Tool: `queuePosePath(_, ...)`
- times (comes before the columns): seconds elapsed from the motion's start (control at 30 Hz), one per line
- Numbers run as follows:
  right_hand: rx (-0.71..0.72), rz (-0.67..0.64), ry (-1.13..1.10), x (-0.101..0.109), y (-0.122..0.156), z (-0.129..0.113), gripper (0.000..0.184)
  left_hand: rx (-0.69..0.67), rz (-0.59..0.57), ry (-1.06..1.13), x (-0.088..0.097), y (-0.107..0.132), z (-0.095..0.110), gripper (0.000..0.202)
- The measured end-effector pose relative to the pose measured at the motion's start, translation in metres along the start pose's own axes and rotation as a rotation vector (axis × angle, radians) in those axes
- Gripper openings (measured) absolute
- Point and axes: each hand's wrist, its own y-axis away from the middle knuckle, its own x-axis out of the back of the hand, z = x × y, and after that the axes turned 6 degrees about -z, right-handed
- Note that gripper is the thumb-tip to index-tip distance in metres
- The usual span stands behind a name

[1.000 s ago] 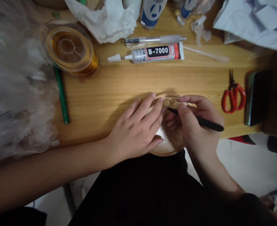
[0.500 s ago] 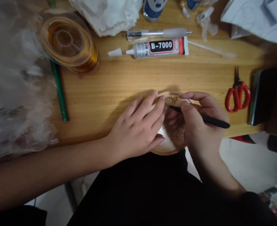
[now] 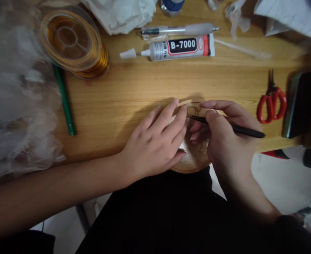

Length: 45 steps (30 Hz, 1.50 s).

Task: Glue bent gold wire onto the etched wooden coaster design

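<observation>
My left hand [image 3: 155, 143] lies with its fingers spread over the left part of a round, wood-rimmed disc [image 3: 188, 170] at the table's front edge. Curved line patterns show on the disc, and a small loop of thin golden wire [image 3: 192, 111] is near its top. Between the thumb and fingers of my right hand [image 3: 225, 132] is a pair of slim black tweezers [image 3: 246, 131]. Their pointed tip touches or hovers by the wire loop, close to my left fingertips; which one I cannot tell. Both hands cover much of the disc.
Beyond the hands lie a B-7000 glue tube [image 3: 181, 47] and a pen [image 3: 180, 29]. A spool of golden wire [image 3: 102, 63], a green stick [image 3: 64, 102] and crumpled plastic [image 3: 17, 116] are left. Red-handled scissors [image 3: 271, 104] and a dark phone-like slab [image 3: 300, 106] are right.
The view has shifted slightly, so the table items sit a little higher and farther outward. The tweezers have moved slightly right with my right hand; my left hand stays on the disc.
</observation>
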Motion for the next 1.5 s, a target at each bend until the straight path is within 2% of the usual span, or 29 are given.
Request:
queuePosePath(0.43, -0.083, 0.132, -0.026, -0.014, 0.006, -0.005, 0.018, -0.011, 0.065, -0.091, -0.004, 0.001, 0.001, 0.06)
queuePosePath(0.6, -0.084, 0.079, -0.092, -0.013, 0.006, -0.006, 0.017, 0.02, 0.131, -0.15, -0.011, 0.004, 0.011, 0.079)
queuePosePath(0.77, -0.044, 0.012, -0.038, -0.01, 0.009, -0.008, 0.014, 0.055, 0.25, -0.191, -0.017, 0.007, 0.02, 0.093)
queuePosePath(0.9, -0.015, 0.003, -0.009, -0.01, 0.011, -0.008, 0.01, 0.036, 0.224, -0.151, -0.019, 0.007, 0.02, 0.093)
queuePosePath(1.13, -0.026, 0.063, -0.003, -0.015, 0.011, -0.006, 0.008, 0.035, 0.211, -0.16, -0.022, 0.006, 0.019, 0.092)
queuePosePath(1.3, 0.05, -0.009, 0.082, -0.008, 0.011, -0.003, 0.003, 0.044, 0.207, -0.165, -0.021, 0.005, 0.02, 0.102)
queuePosePath(1.37, 0.117, -0.011, 0.161, 0.001, 0.017, -0.001, 0.008, 0.051, 0.192, -0.168, -0.02, 0.005, 0.02, 0.103)
queuePosePath(1.43, 0.253, 0.015, 0.34, 0.013, 0.025, 0.002, 0.01, 0.051, 0.177, -0.172, -0.019, 0.005, 0.02, 0.105)
queuePosePath(1.5, 0.461, 0.008, 0.643, 0.025, 0.033, 0.007, 0.007, 0.049, 0.162, -0.173, -0.019, 0.005, 0.021, 0.106)
